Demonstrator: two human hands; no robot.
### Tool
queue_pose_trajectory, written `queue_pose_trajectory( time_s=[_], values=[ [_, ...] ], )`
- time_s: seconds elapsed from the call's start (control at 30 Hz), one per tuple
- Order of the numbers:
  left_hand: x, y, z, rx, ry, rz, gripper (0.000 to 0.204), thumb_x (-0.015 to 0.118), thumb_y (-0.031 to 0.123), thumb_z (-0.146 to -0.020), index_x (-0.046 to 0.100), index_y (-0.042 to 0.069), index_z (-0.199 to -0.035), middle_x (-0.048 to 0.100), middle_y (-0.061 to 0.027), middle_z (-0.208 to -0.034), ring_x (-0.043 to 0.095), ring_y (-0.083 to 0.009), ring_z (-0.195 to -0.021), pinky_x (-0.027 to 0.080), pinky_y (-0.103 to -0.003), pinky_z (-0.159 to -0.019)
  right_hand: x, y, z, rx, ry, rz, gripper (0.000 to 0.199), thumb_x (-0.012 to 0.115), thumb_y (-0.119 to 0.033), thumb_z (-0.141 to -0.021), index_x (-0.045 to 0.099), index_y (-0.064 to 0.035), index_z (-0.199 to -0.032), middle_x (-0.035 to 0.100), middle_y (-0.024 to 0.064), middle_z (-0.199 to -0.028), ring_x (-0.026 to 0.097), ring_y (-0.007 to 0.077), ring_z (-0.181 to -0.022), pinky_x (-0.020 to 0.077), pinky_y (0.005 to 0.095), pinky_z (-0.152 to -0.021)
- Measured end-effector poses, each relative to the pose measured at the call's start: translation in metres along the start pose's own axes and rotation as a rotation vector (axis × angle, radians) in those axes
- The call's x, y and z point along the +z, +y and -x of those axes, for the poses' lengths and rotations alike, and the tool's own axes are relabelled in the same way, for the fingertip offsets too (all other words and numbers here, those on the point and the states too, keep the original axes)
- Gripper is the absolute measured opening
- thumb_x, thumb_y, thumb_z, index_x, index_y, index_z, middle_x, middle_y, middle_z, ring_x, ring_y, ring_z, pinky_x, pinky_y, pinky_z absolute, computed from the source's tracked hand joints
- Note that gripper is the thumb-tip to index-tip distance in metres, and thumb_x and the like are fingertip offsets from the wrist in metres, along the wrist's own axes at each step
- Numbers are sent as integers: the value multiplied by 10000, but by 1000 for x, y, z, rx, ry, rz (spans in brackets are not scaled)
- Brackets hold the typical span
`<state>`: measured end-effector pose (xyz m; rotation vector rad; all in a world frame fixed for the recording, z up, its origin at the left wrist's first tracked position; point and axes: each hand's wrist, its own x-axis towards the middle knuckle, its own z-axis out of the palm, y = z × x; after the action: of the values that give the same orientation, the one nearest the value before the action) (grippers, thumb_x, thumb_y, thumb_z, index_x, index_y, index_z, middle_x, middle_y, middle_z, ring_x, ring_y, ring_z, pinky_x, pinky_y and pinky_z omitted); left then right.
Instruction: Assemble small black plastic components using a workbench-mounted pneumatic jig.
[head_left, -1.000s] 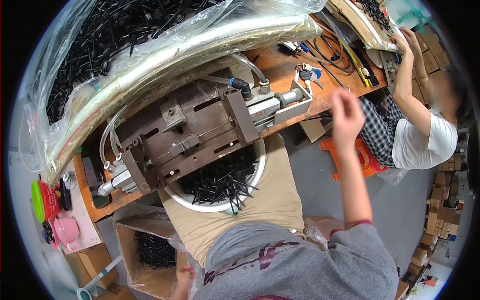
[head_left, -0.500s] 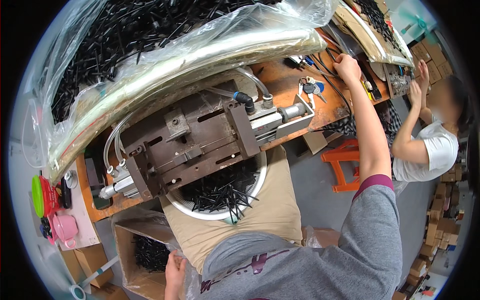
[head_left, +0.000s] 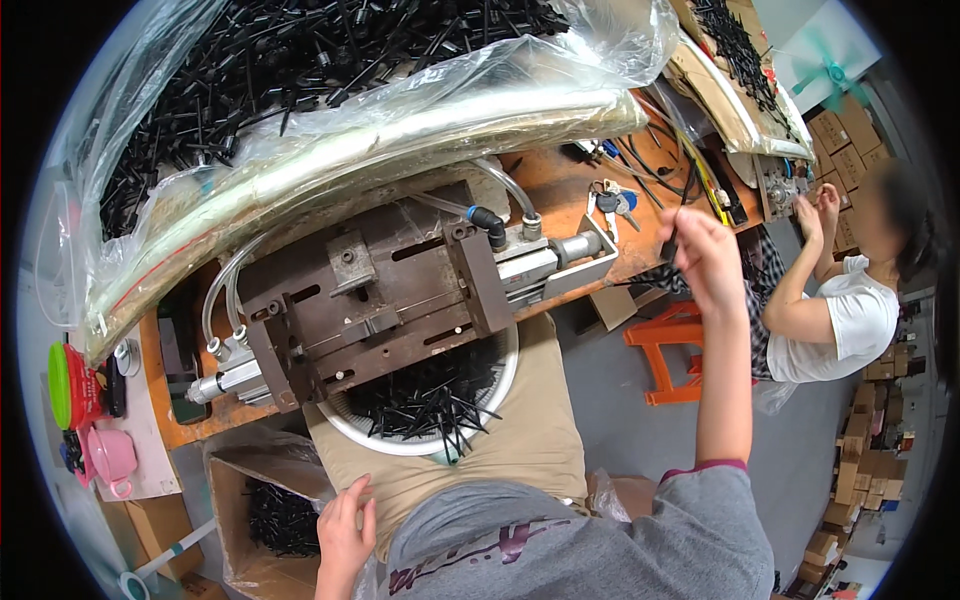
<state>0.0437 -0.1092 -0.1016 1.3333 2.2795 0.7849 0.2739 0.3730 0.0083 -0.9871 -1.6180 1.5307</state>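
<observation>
Right now right hand (head_left: 706,262) raised past counter (head_left: 560,185) edge, fingers pinching small black plastic part (head_left: 668,246); looks light, stiff, grip mid-body. Left hand (head_left: 345,535) by cardboard box (head_left: 228,490), fingers loosely spread, empty.

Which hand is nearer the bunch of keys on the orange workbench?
Right. The right hand is raised just right of the bunch of keys; the left hand is down by the lap, far below.
</observation>
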Motion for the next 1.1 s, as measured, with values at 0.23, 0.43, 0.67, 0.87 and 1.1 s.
queue_pose_trajectory(
  time_s=[0.23,0.43,0.67,0.87,1.1],
  values=[
    [-4,19,-35,214,-19,-52,405,682,-24,-832,621,39,-1227,691,-109,-907,650,-265,-729,511,-373,-683,38,5,57,61,-254,-294,247,643,-174,-982,735,51,-1029,748,143,-865,590,56,-563,460,157,-528],
    [7,12,-21,179,-36,-45,385,687,16,-851,631,48,-1231,654,-114,-829,631,-291,-705,501,-390,-658,46,2,65,64,-323,-339,259,631,-177,-993,732,57,-1040,749,145,-896,646,90,-658,501,185,-567],
    [14,7,-12,167,-77,-56,373,673,8,-859,627,49,-1226,683,-112,-860,665,-283,-730,521,-385,-678,52,-4,64,17,-214,-208,229,644,-162,-983,749,34,-1035,742,101,-912,574,69,-623,456,201,-573],
    [13,-2,-5,115,-24,-52,364,662,40,-887,617,56,-1248,667,-109,-825,654,-299,-721,517,-393,-670,8,20,-25,-206,241,273,241,751,-219,-908,767,20,-941,676,9,-726,557,44,-591,421,215,-546],
    [25,-8,13,46,-18,-14,376,664,53,-892,612,65,-1264,681,-106,-853,671,-299,-748,533,-395,-693,-34,23,-154,-39,470,987,310,810,-408,-814,817,-116,-919,748,77,-753,712,165,-703,544,345,-688]
  ],
)
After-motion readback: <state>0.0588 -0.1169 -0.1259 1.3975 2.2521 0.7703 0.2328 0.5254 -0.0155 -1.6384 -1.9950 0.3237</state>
